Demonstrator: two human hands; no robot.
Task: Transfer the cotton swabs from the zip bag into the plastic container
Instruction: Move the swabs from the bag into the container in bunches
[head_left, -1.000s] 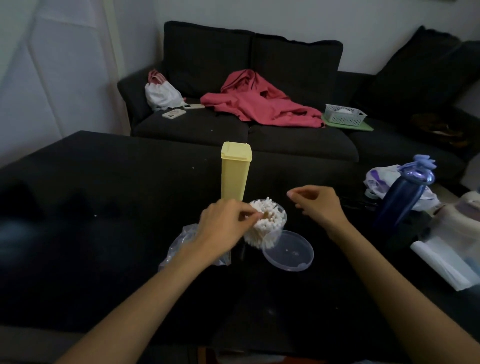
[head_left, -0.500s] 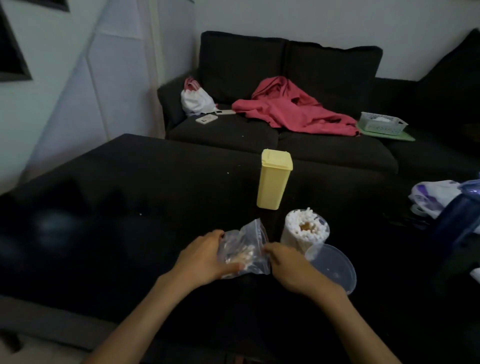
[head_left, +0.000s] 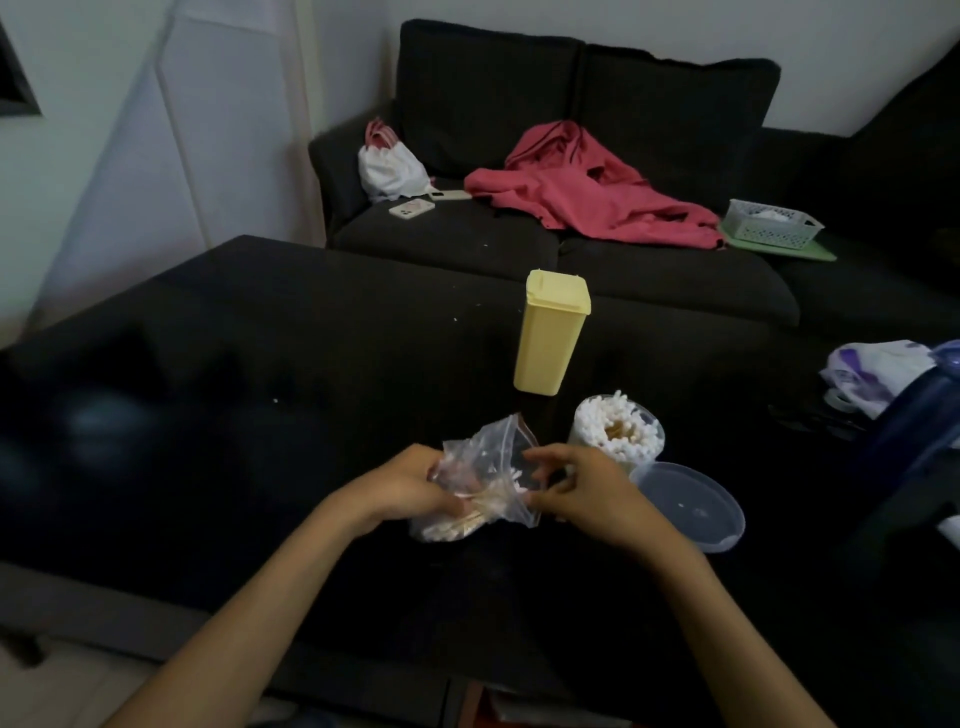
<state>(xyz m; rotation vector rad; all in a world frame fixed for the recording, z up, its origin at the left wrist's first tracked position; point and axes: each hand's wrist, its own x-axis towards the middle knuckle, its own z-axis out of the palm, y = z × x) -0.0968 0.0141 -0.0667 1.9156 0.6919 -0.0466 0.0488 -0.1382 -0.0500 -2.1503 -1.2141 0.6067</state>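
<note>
Head view: since half a second ago the zip bag (head_left: 485, 480) has crumpled lower between both hands. Left hand (head_left: 410, 491) grips its bottom, swabs (head_left: 480, 512) lying roughly left-right; right hand (head_left: 582, 491) pinches its mouth edge. Plastic container (head_left: 621, 436) stands upright just beyond, on the surface (head_left: 260, 389).

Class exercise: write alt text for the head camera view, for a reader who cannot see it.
Over a dark table, a person's left hand grips a clear zip bag of cotton swabs while the right hand pinches its open edge. Beside it stand a round plastic container packed with swabs, its lid and a tall yellow box; a sofa lies behind.
</note>
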